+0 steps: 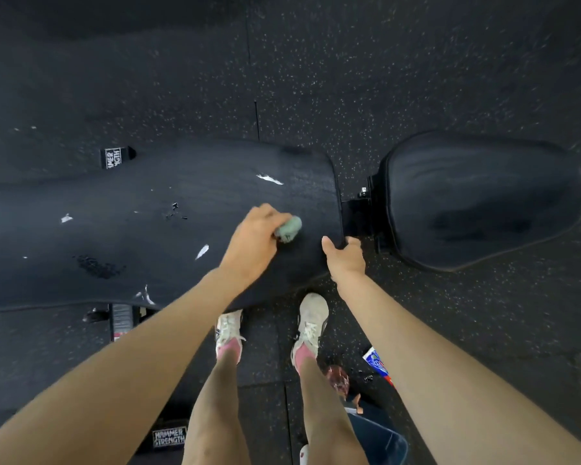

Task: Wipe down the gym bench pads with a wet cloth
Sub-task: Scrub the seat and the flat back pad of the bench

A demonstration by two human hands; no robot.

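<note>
Leaning over the long back pad (148,223) and looking straight down on it. Holding a bunched pale-green cloth (289,228) against that pad's top, close to its right end and towards its near edge, with the left hand (254,238). Curling the fingers round the wad, knuckles up, fingertips hidden beneath it. Gripping the pad's near right corner with the right hand (346,260), laying the thumb flat on the pad's top and wrapping the other fingers over the edge, out of sight. Standing just at the pad's near side in pale trainers (311,318) on the speckled rubber floor (383,78). Holding the cloth on the near side of a white tear (269,178) in the pad's cover, apart from it. Leaving the seat pad (483,199), past the long pad's right end and joined to it by a black bracket (356,213), untouched.
</note>
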